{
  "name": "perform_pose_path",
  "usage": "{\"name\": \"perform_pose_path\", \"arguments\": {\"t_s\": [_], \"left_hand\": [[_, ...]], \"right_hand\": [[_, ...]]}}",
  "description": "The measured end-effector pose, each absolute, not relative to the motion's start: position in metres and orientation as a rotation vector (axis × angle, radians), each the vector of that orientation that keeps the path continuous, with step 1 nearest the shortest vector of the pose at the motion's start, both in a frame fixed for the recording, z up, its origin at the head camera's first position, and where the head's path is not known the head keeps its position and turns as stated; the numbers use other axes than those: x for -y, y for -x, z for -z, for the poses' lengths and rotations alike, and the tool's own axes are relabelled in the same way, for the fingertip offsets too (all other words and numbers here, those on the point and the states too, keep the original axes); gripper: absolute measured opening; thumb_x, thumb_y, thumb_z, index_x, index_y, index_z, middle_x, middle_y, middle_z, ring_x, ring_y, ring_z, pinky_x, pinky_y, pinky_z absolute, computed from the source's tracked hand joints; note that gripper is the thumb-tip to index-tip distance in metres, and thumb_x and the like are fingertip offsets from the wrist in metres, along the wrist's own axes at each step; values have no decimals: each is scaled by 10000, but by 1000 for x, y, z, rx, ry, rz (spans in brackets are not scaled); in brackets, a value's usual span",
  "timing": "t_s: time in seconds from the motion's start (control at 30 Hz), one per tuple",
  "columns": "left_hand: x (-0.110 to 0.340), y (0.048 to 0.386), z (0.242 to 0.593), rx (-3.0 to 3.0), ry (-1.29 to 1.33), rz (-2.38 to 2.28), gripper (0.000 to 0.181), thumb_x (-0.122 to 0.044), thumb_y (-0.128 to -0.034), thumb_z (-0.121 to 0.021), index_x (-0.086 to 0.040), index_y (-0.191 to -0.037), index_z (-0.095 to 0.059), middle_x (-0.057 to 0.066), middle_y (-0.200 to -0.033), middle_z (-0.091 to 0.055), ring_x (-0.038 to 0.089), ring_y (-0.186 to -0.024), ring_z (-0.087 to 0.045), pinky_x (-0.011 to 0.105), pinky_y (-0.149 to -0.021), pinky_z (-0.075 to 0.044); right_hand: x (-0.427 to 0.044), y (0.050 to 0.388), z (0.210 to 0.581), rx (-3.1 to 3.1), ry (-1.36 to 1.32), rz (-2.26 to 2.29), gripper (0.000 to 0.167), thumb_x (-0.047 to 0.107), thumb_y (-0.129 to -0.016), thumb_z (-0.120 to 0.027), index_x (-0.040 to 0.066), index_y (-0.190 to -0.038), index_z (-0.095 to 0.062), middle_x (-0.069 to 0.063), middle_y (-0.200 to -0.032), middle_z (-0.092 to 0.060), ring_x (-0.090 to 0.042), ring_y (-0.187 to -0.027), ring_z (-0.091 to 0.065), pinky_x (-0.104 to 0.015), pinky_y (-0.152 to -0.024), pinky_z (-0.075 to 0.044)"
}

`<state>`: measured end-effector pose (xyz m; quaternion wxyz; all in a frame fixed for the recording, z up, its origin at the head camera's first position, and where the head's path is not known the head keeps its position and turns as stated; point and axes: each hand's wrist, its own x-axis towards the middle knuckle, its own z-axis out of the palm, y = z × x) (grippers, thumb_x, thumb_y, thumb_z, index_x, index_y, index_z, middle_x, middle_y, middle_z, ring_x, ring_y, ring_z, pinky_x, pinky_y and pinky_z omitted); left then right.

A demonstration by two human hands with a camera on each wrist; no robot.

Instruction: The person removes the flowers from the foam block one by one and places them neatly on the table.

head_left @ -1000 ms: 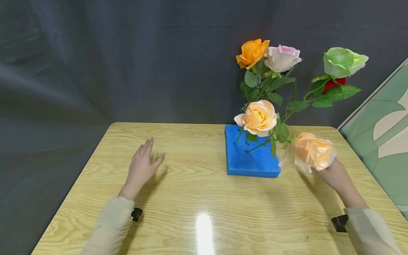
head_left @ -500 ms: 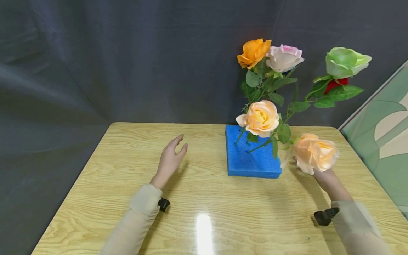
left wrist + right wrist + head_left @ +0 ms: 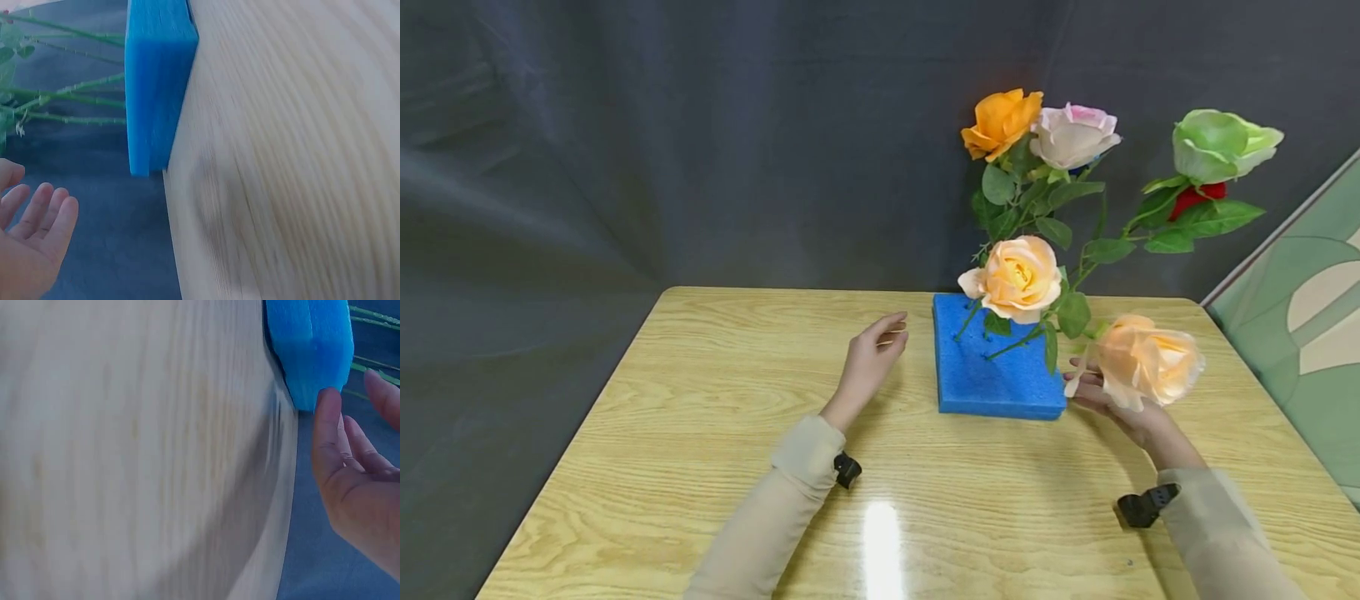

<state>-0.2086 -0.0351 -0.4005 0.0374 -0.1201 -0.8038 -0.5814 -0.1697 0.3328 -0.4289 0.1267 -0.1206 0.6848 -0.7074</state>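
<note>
A blue foam block (image 3: 1000, 392) lies on the table with several artificial roses stuck in it by their stems. My left hand (image 3: 868, 362) hovers left of the block, apart from it, fingers loosely bent and holding nothing. In the left wrist view, bare space separates that hand (image 3: 37, 244) from the block (image 3: 159, 94). Beside the block's right side is my right hand (image 3: 1142, 421), partly hidden under a drooping peach rose (image 3: 1150, 362). The right wrist view shows its fingertips at the foam's edge, fingers extended; whether they touch, I cannot tell.
Over the block stand another peach rose (image 3: 1018, 279), an orange rose (image 3: 1002, 123), a pale pink rose (image 3: 1075, 137) and a green rose (image 3: 1221, 146), with a red bloom (image 3: 1198, 198) behind. A dark curtain (image 3: 775, 150) hangs behind the wooden table (image 3: 700, 417).
My left hand has moved right across the table towards the block. My right hand has shifted left to the block's right side. The flowers and block look almost unchanged in the view.
</note>
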Motion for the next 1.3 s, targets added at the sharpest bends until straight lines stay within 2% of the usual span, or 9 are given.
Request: {"name": "perform_pose_path", "arguments": {"t_s": [0.13, 0.2, 0.37, 0.5, 0.8, 1.0, 1.3], "left_hand": [[19, 209, 397, 2459, 399, 1835, 374, -144, -967, -562, -70, -1334, -554, 161, -1259, -623, 286, -1136, -605, 386, -989, -513], [13, 209, 395, 2453, 402, 1859, 375, -137, -964, -565, -72, -1333, -556, 158, -1260, -625, 286, -1139, -606, 384, -990, -513], [-1, 208, 392, 2429, 398, 1928, 376, -117, -958, -567, -79, -1332, -559, 172, -1276, -614, 293, -1151, -599, 384, -991, -510], [-10, 209, 392, 2421, 394, 1977, 384, -107, -958, -561, -75, -1340, -551, 172, -1295, -600, 291, -1161, -590, 366, -982, -517], [-28, 213, 394, 2437, 362, 1978, 391, -94, -946, -577, -101, -1337, -558, 116, -1303, -606, 257, -1156, -597, 305, -955, -527], [-37, 218, 394, 2458, 355, 1964, 405, -95, -956, -566, -123, -1359, -539, 80, -1342, -581, 251, -1203, -569, 311, -930, -540], [-48, 219, 389, 2490, 426, 1857, 401, -52, -964, -539, -97, -1362, -528, 96, -1352, -574, 264, -1214, -567, 307, -995, -507]], "right_hand": [[-329, 172, 432, -2060, 319, 2003, 353, -61, -963, -444, 228, -1157, -498, 167, -1050, -644, 56, -981, -609, -123, -817, -530], [-329, 174, 435, -2079, 304, 1982, 359, -55, -961, -450, 240, -1158, -504, 168, -1053, -619, 57, -975, -602, -119, -815, -529], [-324, 176, 436, -2137, 206, 1888, 403, 22, -959, -515, 404, -1082, -544, 201, -1060, -509, 101, -955, -547, -88, -807, -504], [-318, 174, 432, -2164, 160, 1837, 424, 74, -959, -542, 493, -1024, -554, 240, -1047, -469, 142, -953, -490, -72, -800, -479], [-316, 173, 433, -2110, 128, 1905, 436, 42, -942, -556, 473, -985, -606, 256, -993, -540, 117, -929, -503, -84, -771, -482], [-318, 176, 432, -2213, 130, 1810, 421, 81, -954, -546, 497, -1015, -536, 282, -1038, -477, 170, -972, -463, -75, -798, -481], [-317, 176, 431, -2221, 103, 1794, 411, 104, -953, -559, 511, -1002, -527, 318, -1020, -471, 188, -956, -461, -63, -801, -468]]}}
